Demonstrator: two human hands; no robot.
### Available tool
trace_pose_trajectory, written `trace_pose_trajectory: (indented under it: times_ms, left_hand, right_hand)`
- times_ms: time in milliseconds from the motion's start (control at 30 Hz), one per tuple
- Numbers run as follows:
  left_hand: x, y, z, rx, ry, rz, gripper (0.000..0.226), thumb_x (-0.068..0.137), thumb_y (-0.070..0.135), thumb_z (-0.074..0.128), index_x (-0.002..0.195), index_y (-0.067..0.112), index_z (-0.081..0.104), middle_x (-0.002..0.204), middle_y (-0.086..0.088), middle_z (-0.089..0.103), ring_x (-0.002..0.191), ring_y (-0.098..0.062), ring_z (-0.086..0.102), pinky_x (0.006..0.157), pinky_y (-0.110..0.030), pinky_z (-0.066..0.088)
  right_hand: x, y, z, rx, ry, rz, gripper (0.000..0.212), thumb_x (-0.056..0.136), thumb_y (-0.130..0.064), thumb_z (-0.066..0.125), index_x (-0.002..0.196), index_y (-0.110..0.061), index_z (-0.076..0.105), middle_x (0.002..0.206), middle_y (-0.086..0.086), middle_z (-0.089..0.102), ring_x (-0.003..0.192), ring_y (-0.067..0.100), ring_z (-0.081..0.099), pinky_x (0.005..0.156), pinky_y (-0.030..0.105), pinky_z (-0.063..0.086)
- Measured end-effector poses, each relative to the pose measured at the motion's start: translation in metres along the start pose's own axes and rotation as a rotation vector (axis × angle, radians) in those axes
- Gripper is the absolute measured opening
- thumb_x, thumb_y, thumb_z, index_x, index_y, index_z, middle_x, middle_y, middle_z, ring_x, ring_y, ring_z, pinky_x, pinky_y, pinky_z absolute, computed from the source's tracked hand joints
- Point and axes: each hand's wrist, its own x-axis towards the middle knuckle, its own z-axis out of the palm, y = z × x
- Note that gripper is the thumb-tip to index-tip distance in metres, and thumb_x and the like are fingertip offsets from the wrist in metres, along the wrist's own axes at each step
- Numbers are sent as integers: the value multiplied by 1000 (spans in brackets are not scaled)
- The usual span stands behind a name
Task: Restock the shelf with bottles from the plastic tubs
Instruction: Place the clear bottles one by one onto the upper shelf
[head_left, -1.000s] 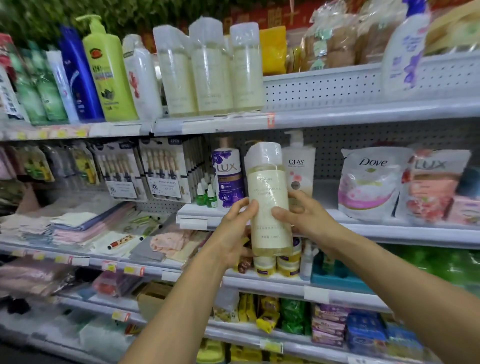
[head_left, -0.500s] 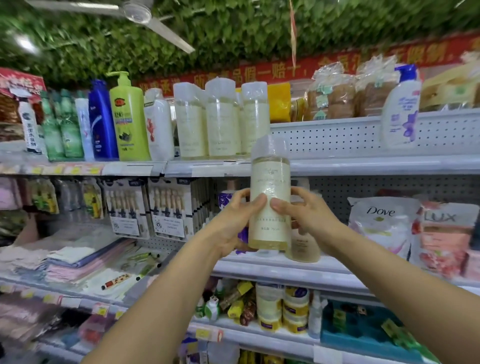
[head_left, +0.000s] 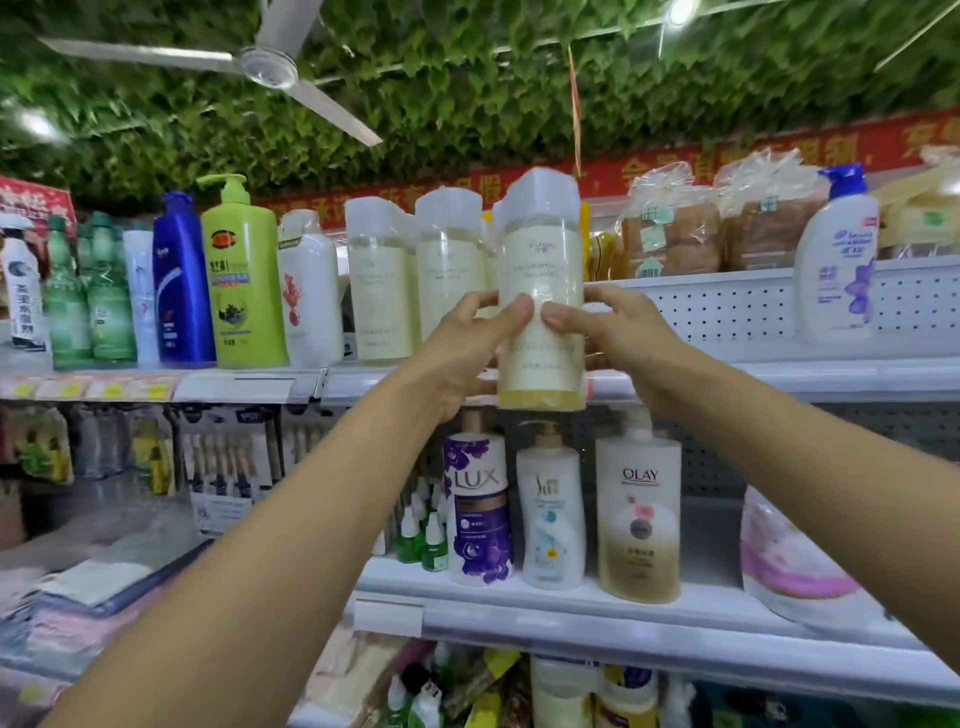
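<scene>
Head view: a pale yellow bottle (head_left: 540, 291) is held upright between both hands, in front of the top shelf (head_left: 779, 376).
Left hand (head_left: 467, 345): its fingers are curled round the bottle's left side, thumb laid on the label.
Right hand (head_left: 618, 332): its fingers are wrapped round the right side, thumb tip beside the left thumb.
Bottle base: seen level with the shelf's front edge; whether it rests there cannot be told.
Behind the fingers: matching bottles (head_left: 382, 280) are stood in a row.
Below the fingers: a LUX bottle (head_left: 480, 499) and an OLAY bottle (head_left: 639, 514) are stood.
</scene>
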Motion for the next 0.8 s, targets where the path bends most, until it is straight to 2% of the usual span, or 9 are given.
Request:
trace_pose_trajectory:
  times_ms: [133, 300, 500, 700, 800]
  left_hand:
    - [35, 8, -8, 19, -33, 95, 54, 95, 37, 63, 142, 22, 41, 121, -4, 67, 106, -19, 67, 91, -41, 56]
    - [72, 10, -16, 1, -74, 184, 51, 97, 28, 61, 143, 19, 41, 127, -7, 65, 111, -19, 66, 81, -29, 56]
    - [104, 1, -21, -24, -73, 200, 46, 98, 20, 60, 141, 19, 43, 131, -8, 62, 119, -25, 61, 103, -44, 50]
    - [116, -5, -20, -11, -65, 143, 38, 99, 12, 56, 135, 18, 47, 131, -11, 61, 118, -26, 60, 104, -45, 49]
    - [116, -11, -16, -7, -60, 97, 37, 99, 11, 54, 135, 16, 46, 131, -12, 59, 118, -28, 60, 103, -47, 49]
  right_hand:
    - [30, -4, 0, -2, 11, -47, 59, 82, -26, 75, 132, -15, 47, 111, 3, 69, 91, 15, 70, 74, 32, 57]
    - [60, -1, 4, -40, 63, -146, 64, 81, -25, 76, 135, -16, 44, 112, -1, 66, 99, 13, 66, 78, 32, 54]
    - [91, 14, 9, -31, 77, -187, 66, 81, -17, 77, 137, -14, 42, 121, 8, 65, 109, 19, 64, 86, 37, 56]
    - [106, 25, 13, -38, 61, -142, 71, 78, -19, 79, 137, -14, 41, 123, 9, 63, 114, 20, 61, 89, 37, 54]
    - [109, 35, 13, -68, 56, -94, 66, 82, -18, 76, 138, -15, 41, 123, 11, 62, 113, 23, 61, 93, 41, 53]
